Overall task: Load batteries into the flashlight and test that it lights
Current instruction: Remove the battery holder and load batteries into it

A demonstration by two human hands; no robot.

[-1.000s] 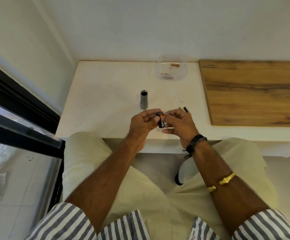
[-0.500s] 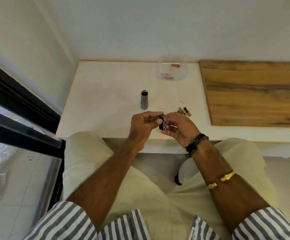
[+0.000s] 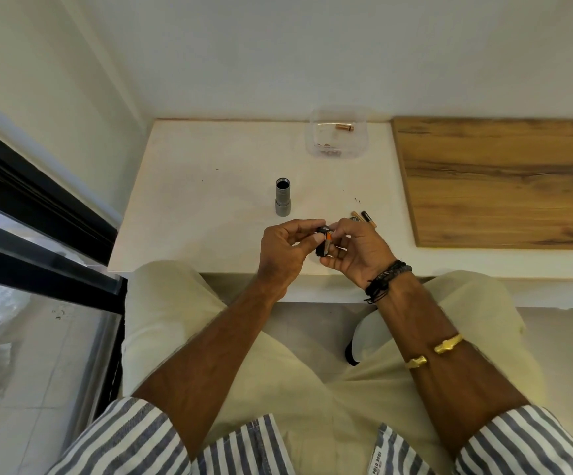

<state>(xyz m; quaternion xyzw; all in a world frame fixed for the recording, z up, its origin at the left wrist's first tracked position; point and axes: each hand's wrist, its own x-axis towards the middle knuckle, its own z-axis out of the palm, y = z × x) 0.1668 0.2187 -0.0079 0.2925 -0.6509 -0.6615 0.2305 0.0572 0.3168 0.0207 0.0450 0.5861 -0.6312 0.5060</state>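
Note:
Both hands meet over the near edge of the white table (image 3: 209, 207). My left hand (image 3: 283, 252) pinches a small black battery holder (image 3: 322, 243) between thumb and fingers. My right hand (image 3: 357, 250) grips the same holder from the right, fingertips on an orange-and-black battery (image 3: 328, 238) lying in it. The grey flashlight body (image 3: 283, 197) stands upright on the table behind my left hand, its open dark end up. Loose batteries (image 3: 367, 217) lie on the table just past my right hand.
A clear plastic tub (image 3: 338, 138) with a copper-coloured battery and small bits stands at the back of the table. A wooden board (image 3: 504, 180) covers the right side. A dark window frame (image 3: 38, 234) runs along the left. My knees sit under the table edge.
Both hands stayed together at the table's near edge, turning the holder slightly; the orange battery shows at its top again. The flashlight body has not moved.

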